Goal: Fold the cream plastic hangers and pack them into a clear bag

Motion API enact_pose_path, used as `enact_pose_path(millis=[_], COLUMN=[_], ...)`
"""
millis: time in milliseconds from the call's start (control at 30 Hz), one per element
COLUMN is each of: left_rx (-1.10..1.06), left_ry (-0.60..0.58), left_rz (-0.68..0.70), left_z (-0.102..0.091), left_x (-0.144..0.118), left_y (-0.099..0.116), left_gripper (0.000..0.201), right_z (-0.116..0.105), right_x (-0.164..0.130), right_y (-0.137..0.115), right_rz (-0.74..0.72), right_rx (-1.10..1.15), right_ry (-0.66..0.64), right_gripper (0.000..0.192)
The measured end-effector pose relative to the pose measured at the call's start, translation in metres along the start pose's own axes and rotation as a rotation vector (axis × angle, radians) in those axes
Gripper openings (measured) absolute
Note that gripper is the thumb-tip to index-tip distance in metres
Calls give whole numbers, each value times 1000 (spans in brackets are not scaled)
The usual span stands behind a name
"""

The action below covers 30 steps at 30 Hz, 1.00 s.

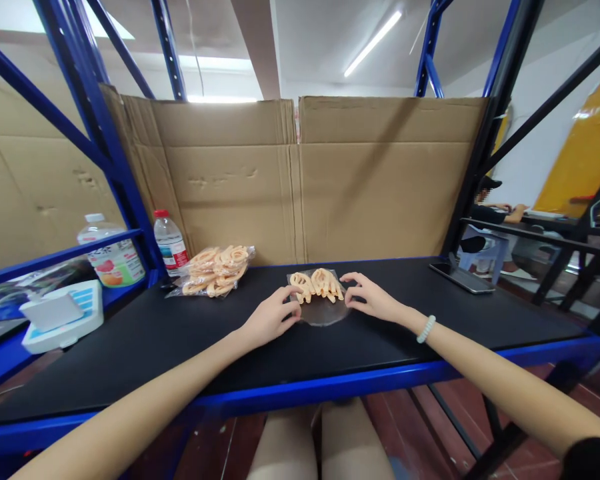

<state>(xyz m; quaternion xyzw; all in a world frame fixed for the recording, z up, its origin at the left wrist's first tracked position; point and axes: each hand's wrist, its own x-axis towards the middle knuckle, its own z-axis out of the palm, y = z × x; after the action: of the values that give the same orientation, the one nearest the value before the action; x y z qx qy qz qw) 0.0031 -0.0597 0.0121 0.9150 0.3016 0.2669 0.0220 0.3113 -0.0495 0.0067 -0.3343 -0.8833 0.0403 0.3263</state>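
Observation:
A clear plastic bag [325, 315] lies flat on the black tabletop in front of me, with pale beige looped strips [326, 283] bunched in its far half. I cannot make out what the strips are made of. At the bag's left edge is my left hand [273, 316], its fingers curved and apart. My right hand [373, 298], with a pale beaded bracelet [426, 329] on the wrist, is at the right edge, fingers bent and spread. Both hands' fingertips are at or very near the plastic; firm contact is unclear. Neither hand visibly grips anything.
Filled clear bags [215, 270] of similar loops lie back left, near a red-capped bottle [170, 241]. A phone [463, 277] rests at the right. Cardboard [390, 193] walls the back. At far left are a power strip [80, 313] and a large bottle [113, 257]. Another person sits far right.

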Motion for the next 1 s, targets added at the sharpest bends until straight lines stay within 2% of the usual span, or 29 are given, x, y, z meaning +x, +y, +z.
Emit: enact_pose_path(millis=[100,200,333,433,500,600,733,867,967,1000], left_rx=[-38,-91,-368,-545,-505,-248,35,140,197,220], left_ry=[51,93,185,201,175,146,123,168,218,223], left_rz=[-69,-141,-379,-475,-498,-450,-341,-267,-153,-114], left_z=[3,-4,-9,-4,1,11,19,19,18,18], left_x=[-2,-17,-38,-44,-45,-49,-54,-60,-68,-71], left_y=[10,31,60,71,76,80,84,84,86,87], left_gripper=[11,13,12,6,9,21,19,24,17,15], right_z=[9,7,8,16,23,32,36,34,29,27], right_x=[-3,-17,-41,-52,-57,-62,-67,-73,-83,-88], right_y=[-8,-36,-75,-86,-87,-86,-85,-88,-91,-92], right_rz=[75,151,304,451,528,532,393,261,186,162], right_rx=[89,202,494,618,619,440,154,19,-75,-123], right_ry=[93,111,140,214,264,318,291,295,227,201], right_gripper=[15,17,25,17,15,31,7,19,16,21])
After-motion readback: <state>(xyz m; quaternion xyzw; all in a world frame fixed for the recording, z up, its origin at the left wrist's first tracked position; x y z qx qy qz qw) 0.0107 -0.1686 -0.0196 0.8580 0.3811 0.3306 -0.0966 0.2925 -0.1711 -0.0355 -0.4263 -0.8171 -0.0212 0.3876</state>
